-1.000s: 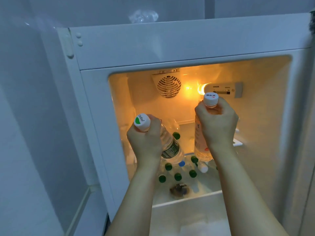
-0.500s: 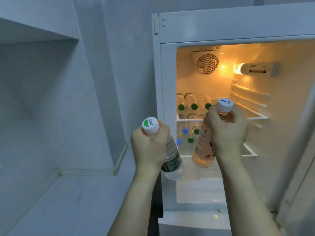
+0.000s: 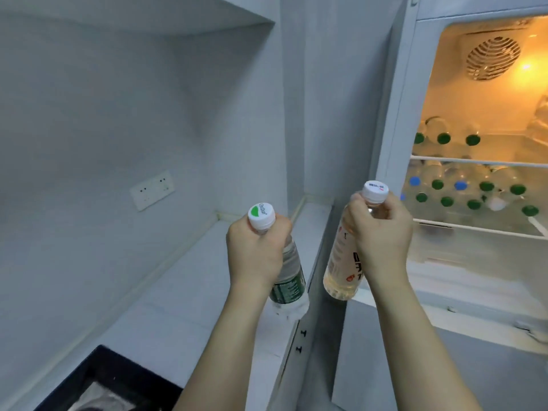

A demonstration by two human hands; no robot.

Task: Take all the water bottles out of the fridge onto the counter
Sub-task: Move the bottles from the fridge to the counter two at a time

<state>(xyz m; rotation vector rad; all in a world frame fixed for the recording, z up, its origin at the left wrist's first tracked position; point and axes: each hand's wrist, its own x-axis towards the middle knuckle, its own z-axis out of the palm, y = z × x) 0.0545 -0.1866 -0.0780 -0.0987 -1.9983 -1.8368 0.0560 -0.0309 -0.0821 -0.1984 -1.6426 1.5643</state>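
Both hands now hang outside the fridge; 1 second ago they were still inside its lit opening, so the 2 bottles have been drawn out and swung toward the counter. The left hand point(image 3: 256, 253) wraps its fingers tight round the neck of the green-label bottle point(image 3: 287, 280), just under its white cap, and that bottle hangs over the counter point(image 3: 189, 292), its base close above the near edge. The right hand point(image 3: 381, 237) grips the neck of the pale-label bottle point(image 3: 339, 262) the same way; this 1 has not yet crossed over and hangs in front of the fridge frame. By my reading the carry is nearly done and setting down comes next.

Below the left grip, nearer the person, a dark sink point(image 3: 98, 381) cuts into the counter, so the bottles want placing beyond it. Past the left grip the worktop runs back to the wall, where a socket plate point(image 3: 152, 188) sits. Beyond the right grip, the fridge point(image 3: 397, 120) stands open, with many capped bottles point(image 3: 474, 191) across 2 shelves, so much of the task remains.
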